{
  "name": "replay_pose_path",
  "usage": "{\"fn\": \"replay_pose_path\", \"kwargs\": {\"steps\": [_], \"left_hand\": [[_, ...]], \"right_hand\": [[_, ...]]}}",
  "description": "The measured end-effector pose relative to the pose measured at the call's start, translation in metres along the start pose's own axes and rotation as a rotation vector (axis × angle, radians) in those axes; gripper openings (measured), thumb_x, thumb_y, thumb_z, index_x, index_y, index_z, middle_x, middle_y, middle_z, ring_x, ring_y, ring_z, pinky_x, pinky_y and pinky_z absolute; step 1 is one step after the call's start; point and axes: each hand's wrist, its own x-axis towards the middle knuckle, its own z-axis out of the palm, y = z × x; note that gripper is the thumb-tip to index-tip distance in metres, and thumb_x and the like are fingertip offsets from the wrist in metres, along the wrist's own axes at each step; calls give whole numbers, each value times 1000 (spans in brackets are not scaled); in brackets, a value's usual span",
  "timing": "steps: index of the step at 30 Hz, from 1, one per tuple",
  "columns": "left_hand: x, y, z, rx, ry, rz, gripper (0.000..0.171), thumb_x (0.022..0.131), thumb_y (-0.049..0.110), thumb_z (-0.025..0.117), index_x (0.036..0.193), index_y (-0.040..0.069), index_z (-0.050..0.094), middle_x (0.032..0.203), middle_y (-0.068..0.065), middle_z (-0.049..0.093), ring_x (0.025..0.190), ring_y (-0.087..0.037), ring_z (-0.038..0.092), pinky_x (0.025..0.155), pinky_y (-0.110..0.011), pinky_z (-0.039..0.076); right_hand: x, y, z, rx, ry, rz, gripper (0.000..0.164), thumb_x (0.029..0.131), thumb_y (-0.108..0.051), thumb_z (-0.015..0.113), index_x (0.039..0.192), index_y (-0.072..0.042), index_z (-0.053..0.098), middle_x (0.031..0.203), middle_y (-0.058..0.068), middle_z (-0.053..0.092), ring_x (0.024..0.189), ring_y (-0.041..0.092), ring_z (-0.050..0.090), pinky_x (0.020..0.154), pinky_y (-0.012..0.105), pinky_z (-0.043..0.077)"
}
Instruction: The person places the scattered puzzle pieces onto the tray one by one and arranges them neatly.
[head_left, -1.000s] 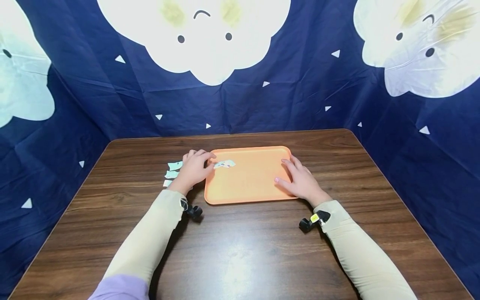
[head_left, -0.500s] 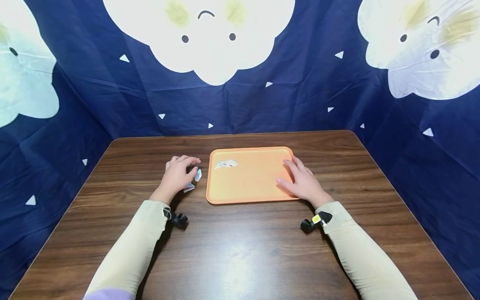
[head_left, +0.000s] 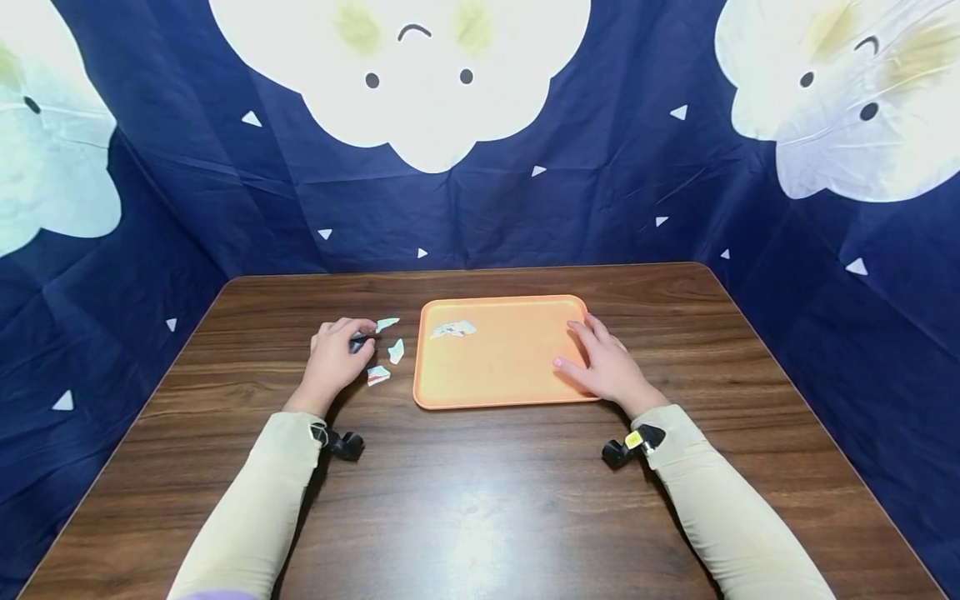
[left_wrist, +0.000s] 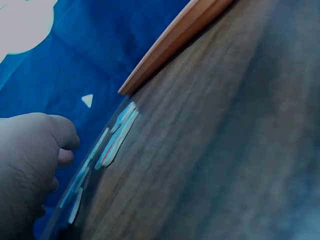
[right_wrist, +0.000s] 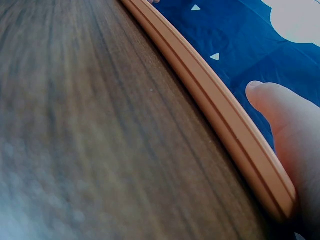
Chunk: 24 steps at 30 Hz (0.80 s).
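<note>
Rests right hand [head_left: 604,360] on right of tray [head_left: 495,371], likely for steadiness; poises left hand [head_left: 333,358] over pieces [head_left: 396,352], thumbs and fingers apart.

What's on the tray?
A patterned patch of pieces lies near the far left corner of the tray; I can't tell how many. The right hand covers part of the right edge, so whatever is beneath it can't be seen.

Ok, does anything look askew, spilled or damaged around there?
Only the backdrop: it looks upside down, since the central cloud has its mouth above its eyes. Nothing appears spilled or damaged; the orange tray lies flat, with loose pieces beside it, near the left hand.
</note>
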Motion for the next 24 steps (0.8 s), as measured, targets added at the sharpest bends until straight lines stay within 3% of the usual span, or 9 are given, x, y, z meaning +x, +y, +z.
{"fn": "replay_pose_path", "kwargs": {"steps": [11,24], "left_hand": [[1,-17,-2,6,14,-61,31,92,21,66,121,10,66,122,-16,64,114,-44,47,94,-61,29],[4,-30,-5,18,3,-130,40,93,26,63,130,10,64,137,-22,55,118,-47,47,96,-63,29]], "right_hand": [[-1,-1,-2,-5,-1,-1,84,91,-65,58,155,-13,39,164,23,19,140,52,34,111,66,28],[-2,-2,0,-4,0,9,84,91,-63,60,155,-14,39,165,22,20,141,51,35,112,64,28]]}}
